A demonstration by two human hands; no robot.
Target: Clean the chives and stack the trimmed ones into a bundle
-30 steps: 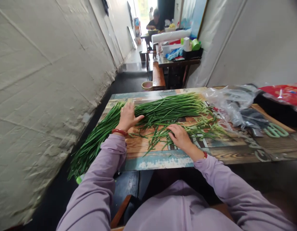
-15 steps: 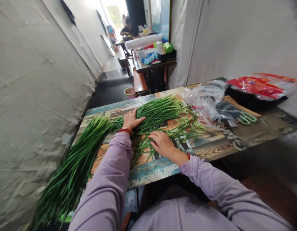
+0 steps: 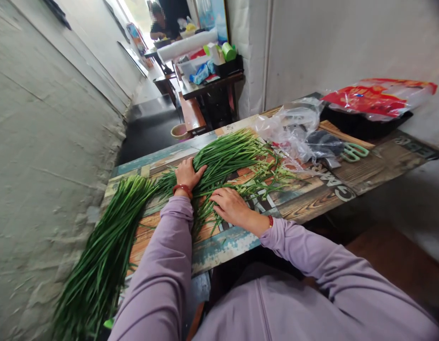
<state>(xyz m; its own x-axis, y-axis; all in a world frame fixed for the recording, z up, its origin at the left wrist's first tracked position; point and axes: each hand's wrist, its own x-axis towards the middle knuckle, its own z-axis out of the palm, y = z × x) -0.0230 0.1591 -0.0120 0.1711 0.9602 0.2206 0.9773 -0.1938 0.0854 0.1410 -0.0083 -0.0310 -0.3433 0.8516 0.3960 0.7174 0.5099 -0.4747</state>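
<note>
A long heap of green chive stalks point(image 3: 226, 158) lies across the patterned table point(image 3: 311, 199), and its tips hang over the left edge. My left hand point(image 3: 187, 174) lies flat on the heap with fingers spread, a red bangle on its wrist. My right hand point(image 3: 230, 207) rests palm down on loose stalks near the table's front edge, fingers stretched out. Neither hand grips anything.
A crumpled clear plastic bag point(image 3: 293, 130) and green-handled scissors point(image 3: 352, 152) lie at the right of the table. A red bag point(image 3: 375, 97) sits behind them. A white wall runs close along the left. Another cluttered table point(image 3: 208, 78) and a seated person are further back.
The view has swung to the right and tilted. Both hands have stayed on the stalks; the right hand has drawn slightly closer to the left hand.
</note>
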